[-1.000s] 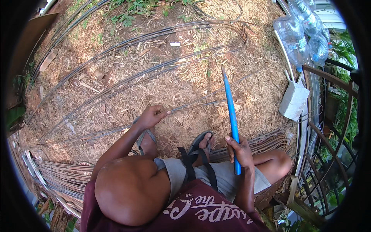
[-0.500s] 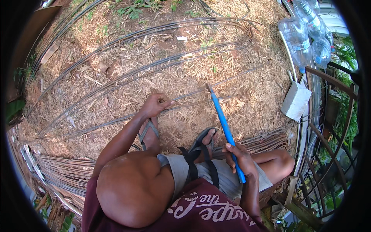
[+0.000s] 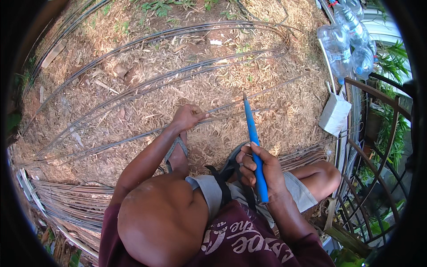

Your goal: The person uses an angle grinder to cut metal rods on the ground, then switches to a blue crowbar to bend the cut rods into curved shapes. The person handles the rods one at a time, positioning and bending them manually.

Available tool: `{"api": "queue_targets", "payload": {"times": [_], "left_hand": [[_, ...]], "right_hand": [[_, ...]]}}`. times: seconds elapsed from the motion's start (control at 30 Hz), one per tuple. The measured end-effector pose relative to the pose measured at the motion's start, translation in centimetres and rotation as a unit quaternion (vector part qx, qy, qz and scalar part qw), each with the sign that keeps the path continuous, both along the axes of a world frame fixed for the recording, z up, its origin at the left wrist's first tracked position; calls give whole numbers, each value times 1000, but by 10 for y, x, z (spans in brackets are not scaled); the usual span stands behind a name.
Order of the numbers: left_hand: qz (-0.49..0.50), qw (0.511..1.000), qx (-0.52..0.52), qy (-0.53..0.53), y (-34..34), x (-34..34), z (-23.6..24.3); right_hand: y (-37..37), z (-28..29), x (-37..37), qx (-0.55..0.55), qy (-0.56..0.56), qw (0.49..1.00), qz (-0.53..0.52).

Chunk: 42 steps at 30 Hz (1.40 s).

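My left hand (image 3: 190, 116) is closed on a thin metal rod (image 3: 227, 107) that runs low over the straw-covered ground, its far end pointing up and right. My right hand (image 3: 262, 168) is wrapped round the lower part of a blue tube-handled tool (image 3: 251, 129). A narrow dark metal tip (image 3: 244, 96) tops the tool and appears right by the rod; whether they touch I cannot tell. Below the left hand a second, similar rod (image 3: 240, 115) lies on the ground. My sandalled feet are just behind the rods, partly hidden by my arms and knee.
Long bent rods (image 3: 178, 70) curve across the ground ahead. Bundled rods (image 3: 75, 196) lie at my left, others (image 3: 307, 158) by my right knee. At the right are a whitish block (image 3: 335, 114), large clear plastic bottles (image 3: 336, 51) and a rusty metal grille (image 3: 378, 164).
My right hand has risen and shifted left, turning the blue tool more upright, so its metal tip shows narrower. My left hand has moved slightly right, still on the rod.
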<state>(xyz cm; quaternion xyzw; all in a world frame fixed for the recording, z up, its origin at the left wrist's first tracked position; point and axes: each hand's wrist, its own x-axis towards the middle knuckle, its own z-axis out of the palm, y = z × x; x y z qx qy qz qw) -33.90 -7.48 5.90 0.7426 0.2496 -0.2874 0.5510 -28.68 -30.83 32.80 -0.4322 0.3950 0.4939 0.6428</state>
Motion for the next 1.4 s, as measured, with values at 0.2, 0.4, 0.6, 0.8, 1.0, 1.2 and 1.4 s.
{"api": "queue_targets", "payload": {"times": [0.2, 0.4, 0.6, 0.8, 1.0, 1.2, 1.4], "left_hand": [[30, 999, -2, -46, 0, -4, -15], [18, 1000, 20, -16, -2, -5, -14], [10, 1000, 28, -8, -2, -2, -13], [19, 1000, 16, 0, -3, -4, -12], [-10, 1000, -5, 15, -5, 3, -13], [24, 992, 51, -113, 7, -28, -17], [57, 972, 144, -174, 34, -61, 16]], "right_hand": [[34, -12, -11, -67, -2, 998, -4], [61, -19, -17, -135, -44, 990, -1], [80, -26, -24, -207, -85, 973, 59], [100, -31, -44, -283, -105, 948, 104], [113, -38, -38, -213, -82, 973, 23], [59, -35, -18, -166, -71, 978, 108], [27, -22, -22, -196, -121, 960, 160]]}}
